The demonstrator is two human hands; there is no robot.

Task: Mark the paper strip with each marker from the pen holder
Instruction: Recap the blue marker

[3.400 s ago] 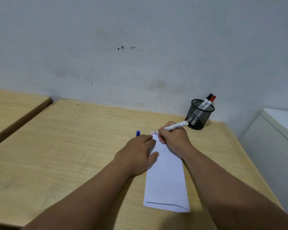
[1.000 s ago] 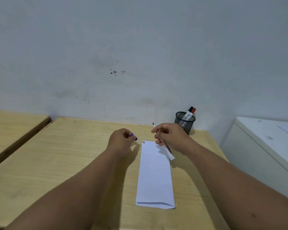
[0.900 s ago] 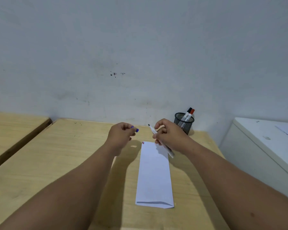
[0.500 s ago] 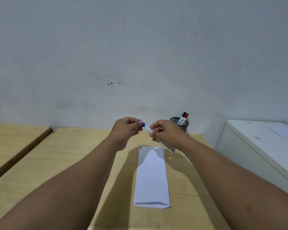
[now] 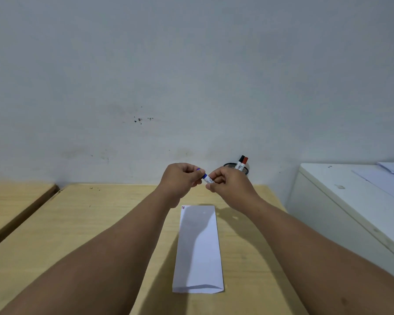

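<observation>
A: Item one, far left: a second wooden surface [image 5: 11, 201], parted from our table [image 5: 82, 223] by a dark gap; the table's left edge runs diagonally toward the wall [image 5: 191, 76], and we note broad bare wood between that edge and the forearms.

B: Agreed; pale grain, matt, flat; the wall behind is grey plaster, scuffed, with small dark specks.

A: Item two, centre: our left hand [image 5: 181, 178], raised above the table, fingers curled in and pinching a blue cap [image 5: 202, 174]; we cannot tell how far the cap is seated on the pen.

B: Item three: the paper strip [image 5: 198, 248]; white, long, narrow, lying flat on the wood below the hands, near edge folded; small red and blue marks at its far left corner.

A: Item four: the marker [image 5: 208, 179], white barrel with print, held between both hands; our right hand [image 5: 231, 186] has its fingers closed around the barrel.

B: Item five: the pen holder [image 5: 245, 169], black mesh, against the wall, partly behind the right hand; a black-capped marker [image 5: 241, 160] and a red-capped marker [image 5: 244, 162] stand in it.

A: Item six, far right: a white cabinet [image 5: 350, 205], smooth, just beside the table's right edge; loose sheets [image 5: 387, 176] on top.
</observation>
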